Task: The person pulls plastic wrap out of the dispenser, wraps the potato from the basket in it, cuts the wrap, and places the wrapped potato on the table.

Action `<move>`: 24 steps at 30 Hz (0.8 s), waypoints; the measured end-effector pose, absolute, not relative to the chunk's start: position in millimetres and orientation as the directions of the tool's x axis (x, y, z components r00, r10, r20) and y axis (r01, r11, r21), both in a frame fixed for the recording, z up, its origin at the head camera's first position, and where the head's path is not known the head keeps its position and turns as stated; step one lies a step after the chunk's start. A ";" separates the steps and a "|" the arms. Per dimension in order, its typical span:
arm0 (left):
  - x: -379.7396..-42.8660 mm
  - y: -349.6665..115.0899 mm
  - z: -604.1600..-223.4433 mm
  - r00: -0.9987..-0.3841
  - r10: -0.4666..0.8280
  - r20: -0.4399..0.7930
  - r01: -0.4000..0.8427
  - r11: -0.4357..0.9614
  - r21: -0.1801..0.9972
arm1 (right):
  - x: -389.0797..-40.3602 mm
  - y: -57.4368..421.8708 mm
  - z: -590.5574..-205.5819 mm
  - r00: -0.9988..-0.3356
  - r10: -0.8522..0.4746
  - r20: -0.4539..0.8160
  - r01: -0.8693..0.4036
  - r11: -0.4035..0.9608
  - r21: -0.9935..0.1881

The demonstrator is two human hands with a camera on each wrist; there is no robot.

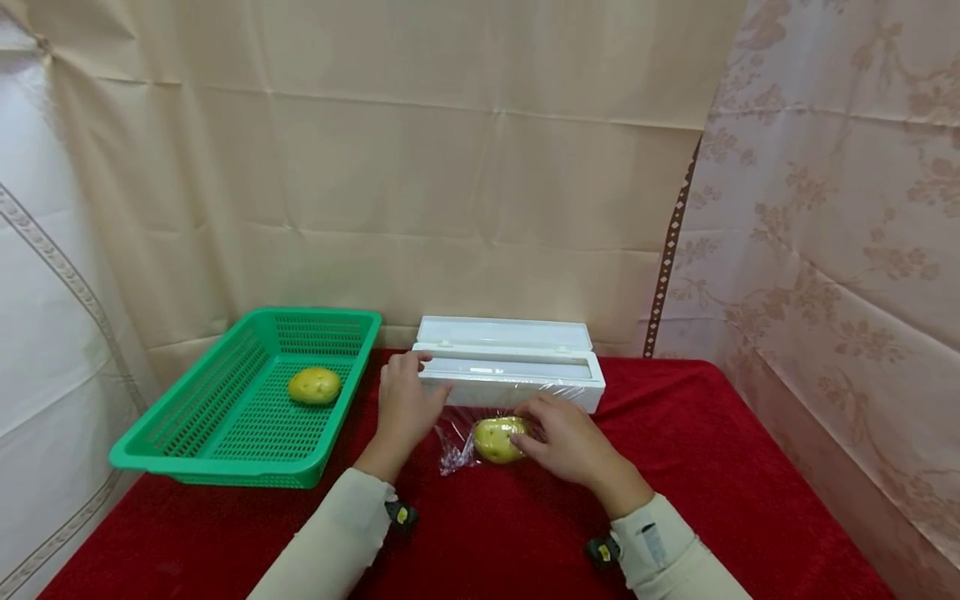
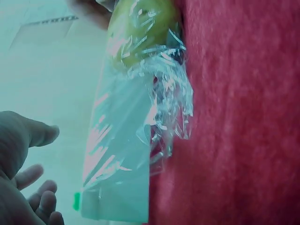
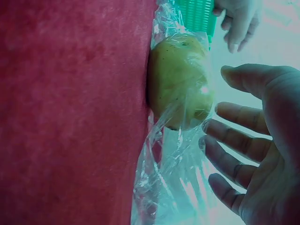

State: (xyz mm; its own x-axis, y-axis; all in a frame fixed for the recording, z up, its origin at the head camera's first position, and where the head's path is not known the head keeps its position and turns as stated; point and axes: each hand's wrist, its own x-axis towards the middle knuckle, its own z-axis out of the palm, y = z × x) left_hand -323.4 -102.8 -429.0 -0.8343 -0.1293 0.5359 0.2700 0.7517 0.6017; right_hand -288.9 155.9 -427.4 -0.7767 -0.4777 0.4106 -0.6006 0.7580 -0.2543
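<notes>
A yellow potato lies on the red cloth under clear plastic wrap, which runs down from the white wrap box. Over the potato's right side hovers my right hand, its fingers spread and loosely bent, fingertips right at the film in the right wrist view. My left hand is at the box's left end, thumb and fingers apart with nothing between them. Crumpled film bunches at the potato's left. Behind the box's open trough its white lid stands raised.
A green plastic basket with slotted walls stands at the left, holding another potato. Red cloth covers the table, and a beige curtain hangs close behind the box and basket. A patterned curtain closes off the right side.
</notes>
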 end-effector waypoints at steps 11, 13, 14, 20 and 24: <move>-344.2 -124.5 -442.6 -0.933 -0.240 0.269 0.110 0.521 0.847 | -292.7 141.2 -414.5 -0.757 -0.481 0.442 -0.630 0.716 -0.301; -346.5 -127.9 -446.3 -0.952 -0.228 0.205 0.093 0.424 0.901 | -298.1 133.5 -412.9 -0.766 -0.484 0.422 -0.623 0.720 -0.305; -347.6 -129.3 -448.2 -0.960 -0.217 0.179 0.086 0.382 0.920 | -301.2 129.3 -411.8 -0.775 -0.483 0.407 -0.614 0.726 -0.310; -351.4 -134.1 -457.5 -0.975 -0.179 0.132 0.089 0.233 0.968 | -325.0 104.8 -402.4 -0.827 -0.454 0.331 -0.555 0.749 -0.360; -352.1 -135.6 -459.7 -0.973 -0.187 0.136 0.094 0.216 0.972 | -341.0 89.8 -393.9 -0.836 -0.447 0.320 -0.545 0.745 -0.385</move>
